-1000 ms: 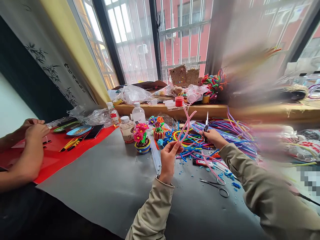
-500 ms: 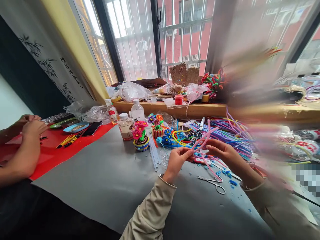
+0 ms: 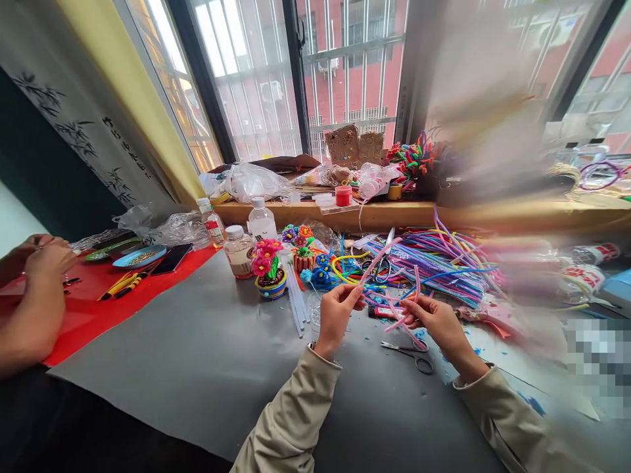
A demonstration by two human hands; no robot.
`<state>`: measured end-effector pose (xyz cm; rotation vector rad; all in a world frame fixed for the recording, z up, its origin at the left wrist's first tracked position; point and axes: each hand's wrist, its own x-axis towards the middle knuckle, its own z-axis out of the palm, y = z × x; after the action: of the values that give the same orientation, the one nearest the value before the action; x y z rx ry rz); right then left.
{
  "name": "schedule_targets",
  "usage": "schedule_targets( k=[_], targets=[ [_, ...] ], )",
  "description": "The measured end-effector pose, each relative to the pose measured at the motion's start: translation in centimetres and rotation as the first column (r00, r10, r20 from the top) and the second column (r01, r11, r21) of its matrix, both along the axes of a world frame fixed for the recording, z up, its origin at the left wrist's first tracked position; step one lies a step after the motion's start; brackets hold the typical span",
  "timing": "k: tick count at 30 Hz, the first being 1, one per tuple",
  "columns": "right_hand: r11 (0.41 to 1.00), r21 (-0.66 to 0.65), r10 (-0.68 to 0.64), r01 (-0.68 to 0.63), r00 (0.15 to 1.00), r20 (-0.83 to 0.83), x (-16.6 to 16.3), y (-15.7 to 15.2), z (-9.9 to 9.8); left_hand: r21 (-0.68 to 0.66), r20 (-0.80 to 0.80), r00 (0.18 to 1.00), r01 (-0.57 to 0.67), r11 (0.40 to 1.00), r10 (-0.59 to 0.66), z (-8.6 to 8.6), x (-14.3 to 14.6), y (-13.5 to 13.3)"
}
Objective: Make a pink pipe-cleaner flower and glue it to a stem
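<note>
Between my two hands are pink pipe cleaners (image 3: pixel 417 279), crossing one another above the grey table mat. My left hand (image 3: pixel 339 315) pinches one whose free end slants up to the right. My right hand (image 3: pixel 436 322) is closed on others at their crossing, with ends sticking up and down from the fingers. Just below lie small silver scissors (image 3: pixel 407 352) with their blades pointing left. A red and black tube (image 3: pixel 387 311) lies behind the hands. Farther back, a bundle of coloured pipe cleaners (image 3: pixel 444 269) spreads out, and larger scissors (image 3: pixel 382 263) rest beside it.
Pipe-cleaner flowers in a striped pot (image 3: pixel 271 284) stand left of my hands, near bottles (image 3: pixel 239 253) and clear glue sticks (image 3: pixel 296 305). A pink glue gun (image 3: pixel 493 315) lies at right. Another person's hands (image 3: pixel 46 256) are over a red mat (image 3: pixel 98 315) at far left.
My right hand has come down and closed on the crossing of the pink pipe cleaners. My left hand keeps its pinch. The view has shifted slightly to the right.
</note>
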<state>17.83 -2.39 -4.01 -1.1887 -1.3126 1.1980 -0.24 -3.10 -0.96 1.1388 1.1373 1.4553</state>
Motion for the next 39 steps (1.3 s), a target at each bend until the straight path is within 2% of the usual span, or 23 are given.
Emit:
schedule_targets(
  k=[3,9,13,17,20,23,26,30,32,39],
  targets=[
    [1.0,-0.001,-0.004,0.004,0.999,0.036,0.1,0.1,-0.4,-0.035,0.044,0.999,0.026,0.999,-0.025,0.3,-0.1,0.0],
    [0.988,0.069,-0.15,0.14,0.974,0.171,0.7,-0.1,-0.2,-0.109,0.073,0.98,0.191,0.976,-0.184,0.6,0.0,-0.2],
    [0.983,0.162,-0.131,0.092,0.959,0.253,0.7,-0.9,1.4,-0.186,0.089,0.919,0.395,0.9,-0.385,0.2,0.2,-0.3],
    [0.979,0.192,0.064,-0.073,0.996,0.055,0.4,-1.6,2.3,-0.27,0.078,0.849,0.522,0.809,-0.522,0.0,0.3,-0.5],
    [0.985,0.164,0.075,-0.046,0.982,-0.174,0.3,-1.6,2.0,-0.311,0.06,0.805,0.577,0.756,-0.59,0.1,0.4,-0.8],
    [0.993,0.112,0.074,-0.03,0.908,-0.412,0.4,-1.3,1.5,-0.321,0.061,0.774,0.613,0.722,-0.63,0.3,0.4,-0.9],
    [0.996,0.087,0.066,-0.025,0.862,-0.502,0.6,-1.0,1.2,-0.316,0.051,0.792,0.591,0.742,-0.609,0.2,0.5,-0.9],
    [0.997,0.075,0.052,-0.019,0.885,-0.463,0.6,-1.1,1.3,-0.206,0.014,0.879,0.468,0.859,-0.476,-0.3,0.7,-0.7],
    [0.996,0.082,0.068,-0.034,0.893,-0.446,0.4,-1.2,1.4,-0.148,0.017,0.908,0.416,0.897,-0.418,-0.4,0.9,-0.6],
    [0.992,0.111,0.111,-0.062,0.849,-0.516,0.2,-1.3,1.5,-0.07,0.042,0.938,0.347,0.935,-0.345,-0.4,0.9,-0.4]
  ],
)
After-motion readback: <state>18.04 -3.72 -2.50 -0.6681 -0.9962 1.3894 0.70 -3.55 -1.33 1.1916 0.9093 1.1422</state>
